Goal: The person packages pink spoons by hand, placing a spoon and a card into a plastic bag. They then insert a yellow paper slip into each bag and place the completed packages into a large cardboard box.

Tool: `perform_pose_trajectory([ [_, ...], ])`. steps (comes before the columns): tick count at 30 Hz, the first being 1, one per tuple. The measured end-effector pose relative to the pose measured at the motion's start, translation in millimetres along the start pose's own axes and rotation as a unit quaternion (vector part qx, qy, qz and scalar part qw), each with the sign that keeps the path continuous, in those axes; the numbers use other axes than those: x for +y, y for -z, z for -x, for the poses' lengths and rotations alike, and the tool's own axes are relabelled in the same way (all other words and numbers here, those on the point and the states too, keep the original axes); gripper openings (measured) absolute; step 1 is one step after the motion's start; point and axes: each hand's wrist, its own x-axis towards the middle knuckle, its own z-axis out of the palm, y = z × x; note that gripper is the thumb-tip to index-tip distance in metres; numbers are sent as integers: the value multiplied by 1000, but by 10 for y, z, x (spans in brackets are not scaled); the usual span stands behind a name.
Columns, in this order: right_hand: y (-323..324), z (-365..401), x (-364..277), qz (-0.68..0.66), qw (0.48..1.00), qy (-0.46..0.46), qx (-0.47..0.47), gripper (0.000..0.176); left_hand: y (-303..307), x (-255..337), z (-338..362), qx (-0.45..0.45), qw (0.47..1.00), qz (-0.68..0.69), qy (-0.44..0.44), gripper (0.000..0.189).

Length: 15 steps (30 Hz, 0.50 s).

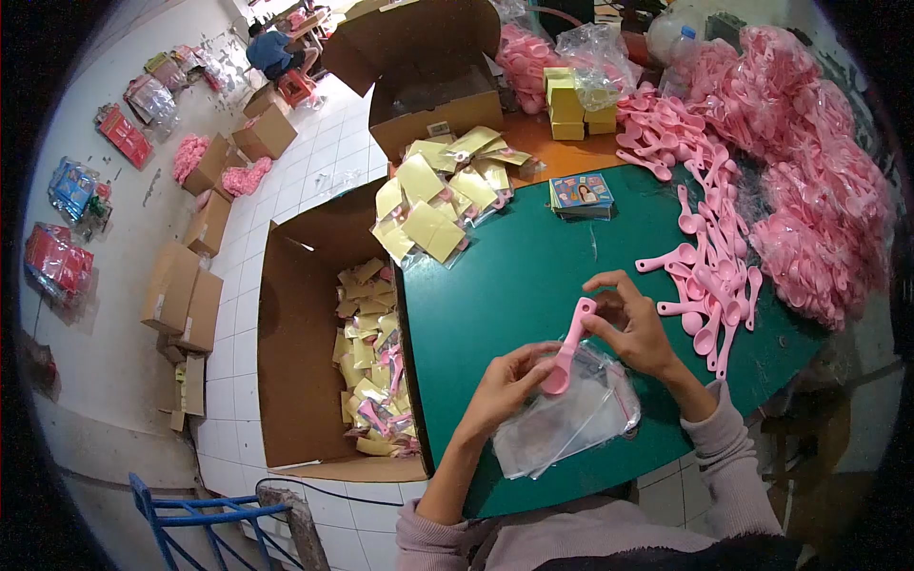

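A pink measuring spoon (573,344) is held at a slant over the green table, bowl end down to the left. At its bowl, my left hand (509,385) is closed, thumb and fingers against the spoon. My right hand (630,328) curls around the upper end of the handle, thumb and index finger at its tip. Directly below both hands lies a stack of clear plastic bags (562,428), partly covered by the spoon and my left fingers. Right of my right hand, loose pink spoons (709,295) spread in a pile.
An open carton (328,238) with yellow-card packs stands left of the green table (476,324). More packs (438,205) lie at the table's corner. Printed cards (581,195) sit farther back. Bulging bags of pink spoons (819,209) line the right. Another person (271,52) sits far off.
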Motion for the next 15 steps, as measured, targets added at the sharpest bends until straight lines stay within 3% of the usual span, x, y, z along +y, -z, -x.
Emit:
perform_pose_trajectory([
  [2, -28, -28, 16, -47, 998, -13, 39, 30, 21, 36, -3, -5, 998, -64, 7, 31],
  [4, -30, -84, -45, -37, 999, 1, 33, 27, 54, 79, 9, -43, 995, 63, 63, 35],
  [6, -31, -176, -72, -26, 999, 16, 27, 25, 93, 180, -55, -43, 997, 57, 31, 37],
  [8, -32, -321, -2, 56, 976, 172, -122, 30, 108, 349, -132, -20, 997, 71, 21, 38],
  [9, 9, -438, 33, 57, 975, 174, -123, 30, 148, 413, -203, -19, 997, 70, 20, 38],
  [10, 86, -600, 76, -83, 979, 54, -181, 33, 193, 469, -279, -29, 998, 59, 7, 38],
  [11, 182, -788, 147, -220, 945, -70, -232, 37, 222, 501, -346, -38, 998, 47, -5, 38],
  [12, 349, -1079, 337, -59, 992, -51, -99, 37, 261, 501, -423, -38, 998, 47, -4, 38],
  [13, 543, -1367, 602, 106, 993, -30, 39, 37, 312, 480, -510, -32, 998, 44, -5, 38],
  [14, 704, -1547, 871, 265, 952, -18, 155, 36, 347, 459, -570, -27, 999, 42, -9, 38],
  [15, 842, -1666, 1118, 412, 872, -6, 265, 36, 355, 442, -593, -27, 999, 41, -12, 38],
])
